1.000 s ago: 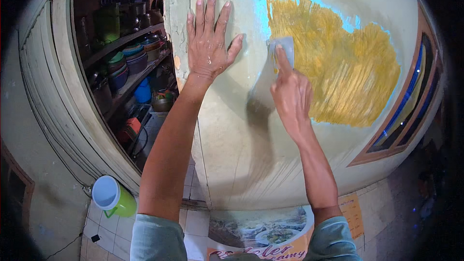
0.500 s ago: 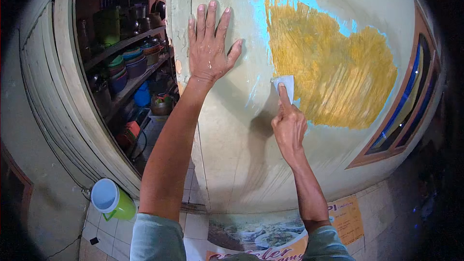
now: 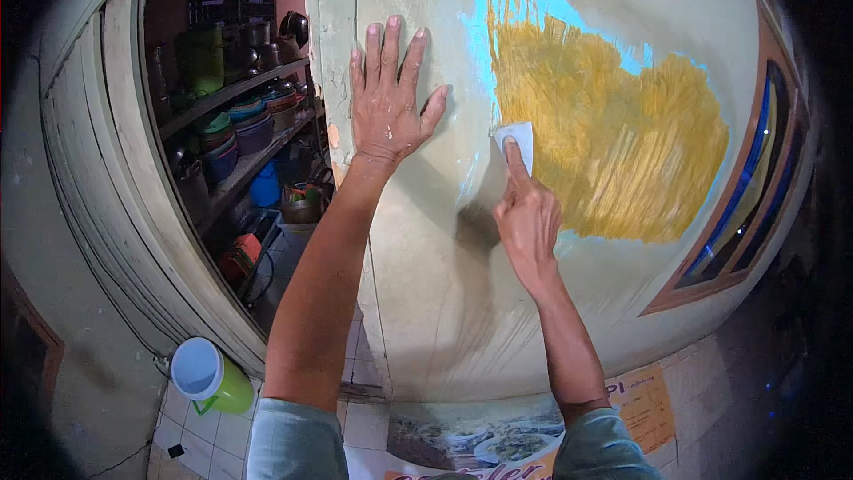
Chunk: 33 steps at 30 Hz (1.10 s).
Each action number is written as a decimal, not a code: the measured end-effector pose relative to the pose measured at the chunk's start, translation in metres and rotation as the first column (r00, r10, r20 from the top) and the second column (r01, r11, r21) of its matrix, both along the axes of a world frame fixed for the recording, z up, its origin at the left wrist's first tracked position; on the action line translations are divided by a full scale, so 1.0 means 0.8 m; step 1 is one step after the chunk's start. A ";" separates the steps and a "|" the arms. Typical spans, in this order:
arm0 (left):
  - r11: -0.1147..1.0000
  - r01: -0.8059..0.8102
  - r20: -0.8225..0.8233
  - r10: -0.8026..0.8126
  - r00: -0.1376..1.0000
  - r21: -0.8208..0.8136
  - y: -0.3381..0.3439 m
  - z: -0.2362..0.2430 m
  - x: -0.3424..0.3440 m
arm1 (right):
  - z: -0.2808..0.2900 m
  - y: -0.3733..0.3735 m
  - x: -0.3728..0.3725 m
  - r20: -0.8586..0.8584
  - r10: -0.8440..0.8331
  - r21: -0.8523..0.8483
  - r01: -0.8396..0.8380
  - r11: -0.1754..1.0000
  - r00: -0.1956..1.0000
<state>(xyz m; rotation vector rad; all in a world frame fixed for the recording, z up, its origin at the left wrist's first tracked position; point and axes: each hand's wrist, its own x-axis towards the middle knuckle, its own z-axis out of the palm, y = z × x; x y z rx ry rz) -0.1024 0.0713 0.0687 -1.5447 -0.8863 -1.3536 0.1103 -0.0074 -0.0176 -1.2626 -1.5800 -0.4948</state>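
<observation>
My left hand [image 3: 388, 105] lies flat against the pale wall [image 3: 426, 240] with its fingers spread, beside the doorway's edge. A flat whitish scraper [image 3: 518, 144] is gripped in my right hand [image 3: 529, 218], the index finger stretched along its face. The scraper's upper edge meets the wall at the lower left border of a large ochre patch [image 3: 613, 124]. Bright blue paint [image 3: 484, 44] shows as a ragged rim along the patch's left and top. Fine scratches run across the ochre surface.
Left of the wall a doorway opens onto shelves [image 3: 235, 89] with pots and basins. On the tiled floor stands a green bucket [image 3: 227, 389] with a pale inside. A wood-framed window [image 3: 733, 187] is at the right. Below lies a printed banner [image 3: 480, 436].
The scraper and my right hand have shifted slightly left and up along the patch's border. My left hand stays flat on the wall. The whole view has moved a little.
</observation>
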 end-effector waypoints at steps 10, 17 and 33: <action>1.000 0.028 -0.003 -0.028 1.000 0.008 0.003 -0.001 0.009 | 0.172 0.019 -0.037 0.088 -0.031 0.263 0.007 0.965 0.996; 1.000 -0.016 -0.004 0.016 1.000 0.016 0.000 0.003 0.003 | 0.063 0.007 -0.010 0.000 0.026 0.065 -0.026 0.998 1.000; 1.000 0.003 -0.007 -0.003 1.000 0.018 0.003 -0.001 -0.001 | 0.120 0.003 -0.016 0.083 -0.048 0.082 0.041 0.996 0.995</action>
